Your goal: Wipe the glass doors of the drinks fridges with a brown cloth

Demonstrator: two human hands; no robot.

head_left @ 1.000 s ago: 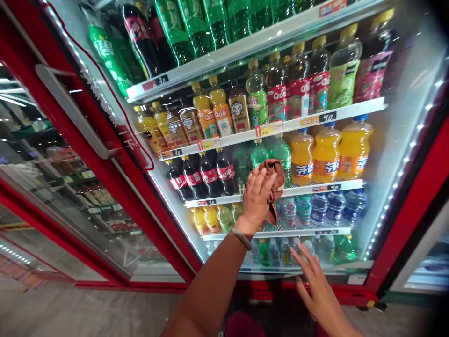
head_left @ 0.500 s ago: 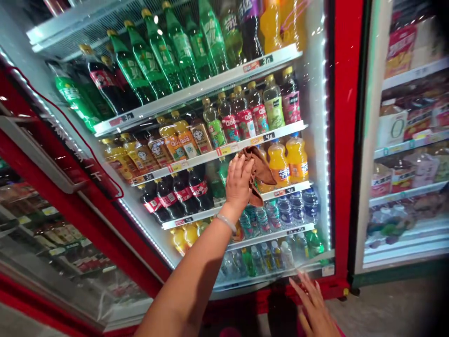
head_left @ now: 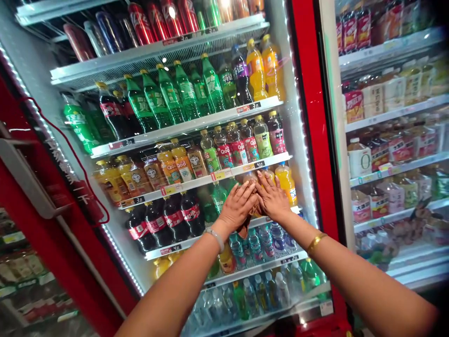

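Note:
A crumpled brown cloth (head_left: 255,209) lies against the glass door of a drinks cooler, partly hidden under both hands. My left hand (head_left: 239,206) presses on it from the left, its fingers closed over the cloth's edge. From the right, my right hand (head_left: 274,197) rests with fingers spread, its fingertips meeting the cloth and the other hand. Behind the glass around the hands stand an orange soda bottle (head_left: 286,180), green bottles (head_left: 218,196) and dark cola bottles (head_left: 191,213).
Shelves of bottles and cans (head_left: 140,23) fill the cooler behind the glass. A red door frame (head_left: 310,107) runs down the right side, and a pale handle (head_left: 31,178) is at the left. Another stocked cooler (head_left: 393,112) stands to the right.
My right hand has risen from the lower right to join my left hand at the cloth. The cloth is now more bunched and covered. The view has tilted up, showing the cans.

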